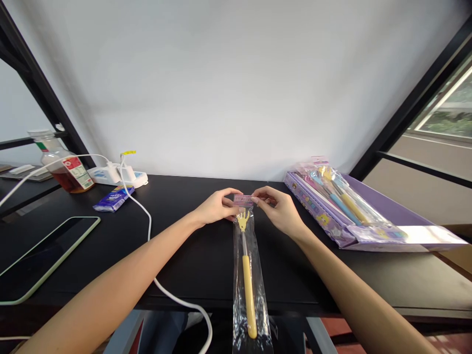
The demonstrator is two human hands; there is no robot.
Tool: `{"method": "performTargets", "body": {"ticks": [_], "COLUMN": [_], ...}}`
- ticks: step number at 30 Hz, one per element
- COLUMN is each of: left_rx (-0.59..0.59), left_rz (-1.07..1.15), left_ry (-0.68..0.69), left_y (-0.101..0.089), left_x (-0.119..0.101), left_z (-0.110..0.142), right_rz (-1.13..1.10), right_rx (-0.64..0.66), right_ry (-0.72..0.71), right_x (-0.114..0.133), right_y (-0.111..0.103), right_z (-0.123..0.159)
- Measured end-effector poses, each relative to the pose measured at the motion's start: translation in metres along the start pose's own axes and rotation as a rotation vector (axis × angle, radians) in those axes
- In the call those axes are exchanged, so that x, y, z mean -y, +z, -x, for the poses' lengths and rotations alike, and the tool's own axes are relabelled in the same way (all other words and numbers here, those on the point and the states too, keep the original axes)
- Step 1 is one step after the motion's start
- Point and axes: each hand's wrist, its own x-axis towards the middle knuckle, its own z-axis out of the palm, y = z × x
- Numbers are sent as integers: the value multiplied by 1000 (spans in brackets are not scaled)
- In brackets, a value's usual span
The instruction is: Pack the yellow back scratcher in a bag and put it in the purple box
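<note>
A yellow back scratcher (249,290) with a hand-shaped head and a metal shaft lies inside a clear plastic bag (258,275). The bag's top end carries a small pink header strip (243,200). My left hand (218,206) pinches the left end of that strip, thumb and fingers closed. At the strip's right end, my right hand (277,207) grips with its fingertips. The bag's lower end hangs past the table's front edge. To the right, a purple display box (317,209) holds several more bagged back scratchers (342,196), yellow and blue among them.
A phone (47,258) lies at the left of the black table (191,275). Behind it are a blue packet (113,198), a bottle (68,167) of brown liquid and a white power strip (138,179). A white cable (177,300) crosses the table and drops over its front edge.
</note>
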Motion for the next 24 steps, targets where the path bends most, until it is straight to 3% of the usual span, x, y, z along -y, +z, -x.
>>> {"method": "performTargets", "body": {"ticks": [4,8,14,18,21,24], "left_rx": [25,-43,-310,-594,-792,-831], "left_rz": [68,109,139,164,168,251], "left_ry": [-22,26,173,253,291,285], "left_y": [0,-1,-2,-9,-16,-18], "left_x": [-2,-5,-10,-9,-10,-11], "left_z": [2,2,-2,-7,-9,-9], "right_rz": [-23,-77,-121,-263,-300,-279], "right_rx": [-17,8,357,569,565,513], "right_ry": [5,149,320,396,428,392], "right_x": [-1,-2,5,8,6,3], "right_y": [1,2,-3,-10,-13,-12], "right_z": [0,1,3,4,3,2]}}
